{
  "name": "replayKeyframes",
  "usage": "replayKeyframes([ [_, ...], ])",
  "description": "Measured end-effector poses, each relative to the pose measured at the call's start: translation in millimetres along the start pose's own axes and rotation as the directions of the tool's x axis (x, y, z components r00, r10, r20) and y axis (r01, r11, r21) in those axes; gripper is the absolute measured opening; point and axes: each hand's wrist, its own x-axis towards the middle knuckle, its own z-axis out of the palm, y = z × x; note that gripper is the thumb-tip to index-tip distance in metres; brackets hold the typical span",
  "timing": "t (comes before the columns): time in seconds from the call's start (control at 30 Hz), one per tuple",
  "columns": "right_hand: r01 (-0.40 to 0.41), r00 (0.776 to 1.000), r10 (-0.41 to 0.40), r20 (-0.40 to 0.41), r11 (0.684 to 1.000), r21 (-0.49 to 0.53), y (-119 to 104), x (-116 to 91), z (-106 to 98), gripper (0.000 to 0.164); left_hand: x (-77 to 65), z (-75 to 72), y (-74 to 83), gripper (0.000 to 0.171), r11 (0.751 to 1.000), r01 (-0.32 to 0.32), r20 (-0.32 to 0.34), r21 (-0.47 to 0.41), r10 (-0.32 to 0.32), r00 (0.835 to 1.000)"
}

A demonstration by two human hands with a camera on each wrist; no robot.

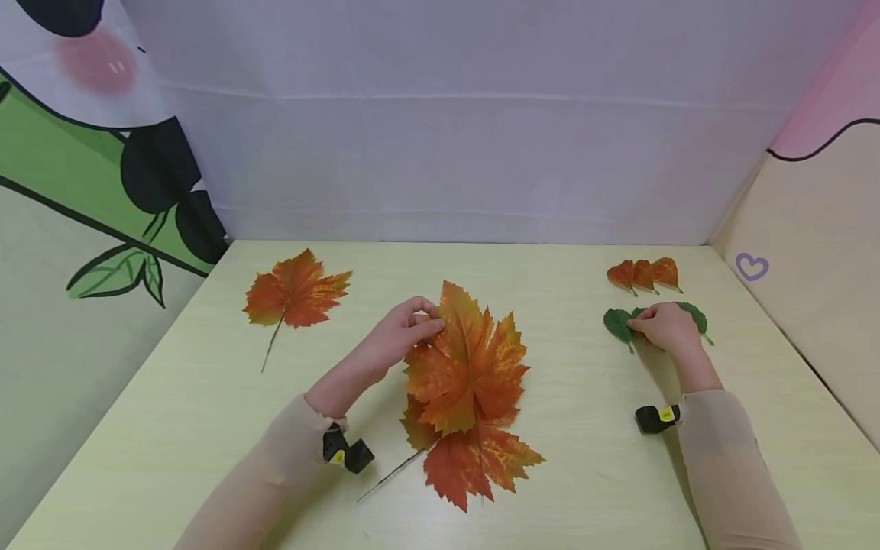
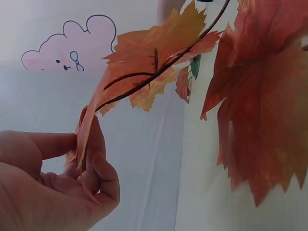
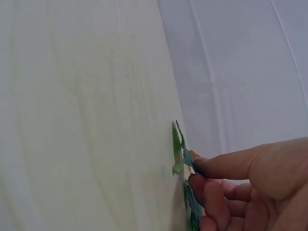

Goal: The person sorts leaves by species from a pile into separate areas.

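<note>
In the head view my left hand [image 1: 390,340] pinches the left edge of a large orange maple leaf [image 1: 474,367] between thumb and fingers. This leaf is raised above the table, and its dark stem shows in the left wrist view. Beneath it lie more orange-red maple leaves [image 1: 474,467], partly covered, with a thin stem reaching toward the front. My right hand [image 1: 665,327] pinches a small green leaf [image 1: 618,325] between thumb and forefinger at the right. Another green leaf [image 1: 696,315] shows just beyond that hand, which hides part of the green row.
Three small orange-red leaves [image 1: 644,276] lie in a row behind the green ones. A single orange maple leaf [image 1: 297,292] with a long stem rests at the back left of the pale table [image 1: 172,428]. A white cloth [image 1: 467,160] hangs along the back edge.
</note>
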Motion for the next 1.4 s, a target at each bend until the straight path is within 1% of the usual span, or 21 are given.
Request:
replayKeyframes([
  [0.1,0.001,1.0,-0.001,0.0,1.0,-0.001,0.2,0.1,0.2,0.031,2.4,-6.2,5.2,0.018,1.0,-0.006,-0.017,-0.007,0.006,1.0],
  [0.23,0.001,1.0,-0.001,0.002,1.0,-0.007,0.3,0.3,0.6,0.032,6.2,-18.2,11.6,0.019,1.0,-0.005,-0.058,-0.011,0.004,0.998],
  [0.47,-0.008,1.0,0.008,0.004,1.0,-0.014,0.8,1.7,0.1,0.032,15.6,-48.8,18.1,0.02,0.999,0.003,-0.132,-0.038,-0.008,0.991],
  [0.73,-0.013,1.0,0.013,0.007,1.0,-0.012,0.8,1.4,-0.6,0.032,25.2,-82.0,21.6,0.021,1.0,0.017,-0.207,0.008,-0.015,0.978],
  [0.83,-0.011,1.0,0.011,0.007,1.0,-0.013,1.9,2.4,0.0,0.032,26.8,-93.3,17.8,0.02,1.0,0.015,-0.227,0.024,-0.009,0.974],
  [0.9,-0.006,1.0,0.006,0.005,1.0,-0.015,2.7,2.8,0.3,0.032,29.1,-100.1,14.0,0.022,0.999,0.024,-0.246,0.035,-0.015,0.969],
  [0.97,-0.002,1.0,0.002,0.001,1.0,-0.017,3.7,3.1,0.6,0.032,33.0,-106.7,10.0,0.025,0.998,0.047,-0.269,0.048,-0.033,0.963],
  [1.1,-0.002,1.0,0.002,-0.002,1.0,-0.016,2.9,2.4,0.2,0.032,41.9,-117.4,3.5,0.032,0.991,0.12,-0.311,0.067,-0.093,0.946],
  [1.23,0.003,1.0,-0.003,-0.007,1.0,-0.013,1.9,2.0,0.3,0.031,49.6,-127.5,-4.0,0.031,0.984,0.162,-0.316,0.074,-0.131,0.94],
  [1.33,0.003,1.0,-0.003,-0.009,1.0,-0.011,2.0,1.6,0.7,0.03,54.7,-135.2,-9.7,0.029,0.98,0.181,-0.309,0.078,-0.149,0.939],
  [1.4,-0.001,1.0,0.001,-0.008,1.0,-0.009,2.4,1.2,0.9,0.03,58.0,-140.4,-13.6,0.029,0.977,0.188,-0.302,0.105,-0.149,0.942],
])
